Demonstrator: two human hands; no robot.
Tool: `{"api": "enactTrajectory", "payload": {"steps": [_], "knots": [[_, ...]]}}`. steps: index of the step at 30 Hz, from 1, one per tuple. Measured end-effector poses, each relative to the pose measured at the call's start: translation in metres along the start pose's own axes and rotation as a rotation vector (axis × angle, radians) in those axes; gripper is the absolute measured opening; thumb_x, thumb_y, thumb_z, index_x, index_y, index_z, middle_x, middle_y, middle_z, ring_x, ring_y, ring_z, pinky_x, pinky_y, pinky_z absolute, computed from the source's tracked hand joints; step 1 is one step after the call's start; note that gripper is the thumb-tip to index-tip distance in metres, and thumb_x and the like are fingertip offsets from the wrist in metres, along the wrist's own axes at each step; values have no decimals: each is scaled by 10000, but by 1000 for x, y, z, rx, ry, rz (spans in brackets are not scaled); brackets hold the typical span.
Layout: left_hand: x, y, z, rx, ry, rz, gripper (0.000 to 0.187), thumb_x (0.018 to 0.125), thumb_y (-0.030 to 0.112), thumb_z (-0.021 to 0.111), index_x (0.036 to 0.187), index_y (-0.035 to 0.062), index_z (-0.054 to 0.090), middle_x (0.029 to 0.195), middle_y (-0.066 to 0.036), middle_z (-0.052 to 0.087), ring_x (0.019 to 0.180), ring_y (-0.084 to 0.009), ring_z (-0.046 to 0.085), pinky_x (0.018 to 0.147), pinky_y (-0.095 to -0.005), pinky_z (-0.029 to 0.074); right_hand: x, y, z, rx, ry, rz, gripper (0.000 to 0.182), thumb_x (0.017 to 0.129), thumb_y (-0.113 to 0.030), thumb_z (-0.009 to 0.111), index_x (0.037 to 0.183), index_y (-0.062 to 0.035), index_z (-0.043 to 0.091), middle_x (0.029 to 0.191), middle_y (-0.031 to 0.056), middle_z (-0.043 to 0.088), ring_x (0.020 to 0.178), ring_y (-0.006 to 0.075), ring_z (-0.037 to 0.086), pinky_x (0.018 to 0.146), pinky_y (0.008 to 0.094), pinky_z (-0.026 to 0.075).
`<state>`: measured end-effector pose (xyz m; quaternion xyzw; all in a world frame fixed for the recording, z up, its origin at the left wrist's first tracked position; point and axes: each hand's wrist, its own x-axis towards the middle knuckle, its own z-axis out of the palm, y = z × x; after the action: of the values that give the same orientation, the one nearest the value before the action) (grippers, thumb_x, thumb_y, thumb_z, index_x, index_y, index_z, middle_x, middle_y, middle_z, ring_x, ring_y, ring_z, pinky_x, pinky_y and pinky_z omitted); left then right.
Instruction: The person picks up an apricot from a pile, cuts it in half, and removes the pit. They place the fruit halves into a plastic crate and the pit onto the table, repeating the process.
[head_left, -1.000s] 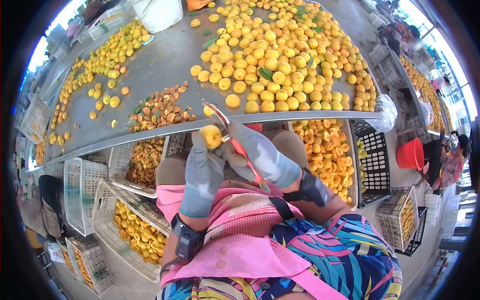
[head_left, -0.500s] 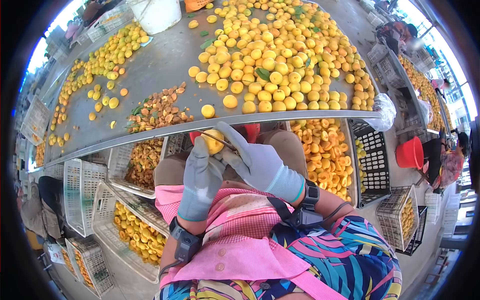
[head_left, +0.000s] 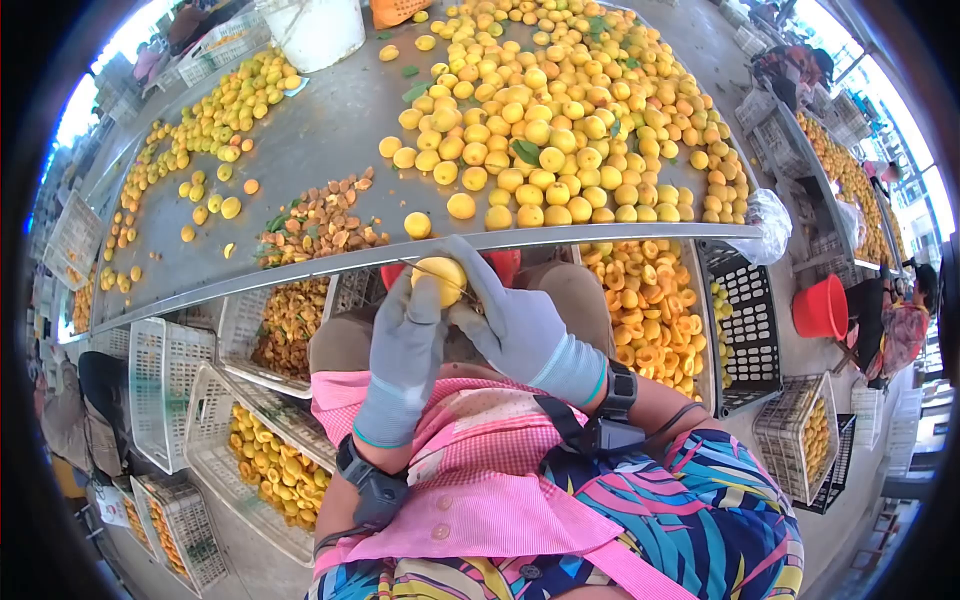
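Observation:
A yellow apricot (head_left: 442, 275) is pinched in the gloved fingers of my left hand (head_left: 405, 350), just below the table's front edge. My gloved right hand (head_left: 520, 325) is closed around a thin, dark, knife-like tool (head_left: 420, 268), which lies across the apricot; its grip end is hidden by the fingers. Right above, a single apricot (head_left: 417, 225) rests by the metal rim. Brown apricot pits (head_left: 325, 220) are piled on the table to the left, and a large heap of whole apricots (head_left: 560, 130) spreads to the right.
Crates stand below the table: one of pits (head_left: 290, 325), one of apricot halves (head_left: 655, 320), another of yellow fruit (head_left: 275, 465), and a black crate (head_left: 750, 330). A white bucket (head_left: 315, 35) is on the table. A red bucket (head_left: 820, 307) stands near a seated person (head_left: 905, 325).
The apricot has turned slightly in my left hand and shifted a little to the right. The tool now lies across its face. Both hands stay close together.

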<state>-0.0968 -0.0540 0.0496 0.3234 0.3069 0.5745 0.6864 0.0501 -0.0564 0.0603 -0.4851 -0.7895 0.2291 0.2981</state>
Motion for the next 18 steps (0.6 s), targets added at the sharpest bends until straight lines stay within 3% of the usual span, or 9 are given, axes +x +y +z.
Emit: {"api": "enactTrajectory", "payload": {"steps": [1, 5, 7, 10, 14, 16, 17, 18], "knots": [[-1, 2, 2, -188, -18, -113, 418, 895, 252, 631, 1204, -8, 523, 1054, -32, 604, 905, -94, 570, 807, -236, 462, -1, -1, 0, 0, 0, -4, 726, 893, -303, 542, 1457, -72, 147, 607, 134, 593, 521, 308, 597, 474, 396, 469], [2, 9, 4, -3, -61, -87, 405, 900, 254, 618, 1196, -4, 521, 1046, -35, 599, 900, -90, 564, 817, -237, 453, -3, 0, -1, -70, 31, 17, 735, 889, -283, 548, 1459, -74, 134, 614, 132, 595, 535, 311, 602, 486, 398, 474], [5, 15, 10, 685, -68, 230, 395, 913, 266, 590, 1194, -3, 524, 1045, -40, 595, 884, -85, 557, 824, -229, 438, -4, 5, -1, -41, 36, 28, 728, 890, -277, 546, 1457, -73, 138, 623, 139, 597, 544, 315, 604, 494, 399, 477], [8, 16, 19, 495, -26, 185, 374, 903, 235, 601, 1183, -3, 534, 1024, -37, 597, 866, -75, 549, 798, -224, 438, 2, 10, 0, 87, 57, -22, 715, 888, -273, 549, 1452, -70, 158, 644, 154, 598, 560, 318, 607, 513, 399, 481], [8, 13, 8, 498, -37, 60, 364, 877, 177, 639, 1176, -5, 539, 1002, -29, 599, 853, -71, 547, 749, -225, 457, 2, 9, 2, 117, 89, -20, 708, 882, -261, 563, 1444, -64, 180, 666, 170, 601, 581, 326, 611, 528, 403, 480], [9, 7, 11, 2, 53, -115, 353, 871, 161, 645, 1165, -7, 544, 972, -25, 607, 830, -69, 546, 706, -221, 464, 1, 9, 1, 103, 80, 8, 707, 880, -257, 567, 1442, -63, 185, 669, 172, 602, 587, 330, 612, 529, 405, 479], [10, 6, 9, 5, 52, -122, 353, 871, 161, 645, 1165, -7, 544, 972, -25, 607, 830, -69, 546, 706, -221, 464, 0, 9, 1, 90, 73, 16, 706, 880, -254, 566, 1440, -63, 182, 668, 172, 602, 586, 330, 613, 528, 406, 479], [11, 6, 6, 295, 7, -7, 343, 874, 162, 640, 1159, -5, 547, 974, -26, 610, 832, -73, 551, 709, -220, 466, -2, 10, 1, 77, 67, 26, 705, 881, -252, 565, 1439, -64, 179, 667, 172, 603, 586, 329, 613, 527, 406, 479]]}}
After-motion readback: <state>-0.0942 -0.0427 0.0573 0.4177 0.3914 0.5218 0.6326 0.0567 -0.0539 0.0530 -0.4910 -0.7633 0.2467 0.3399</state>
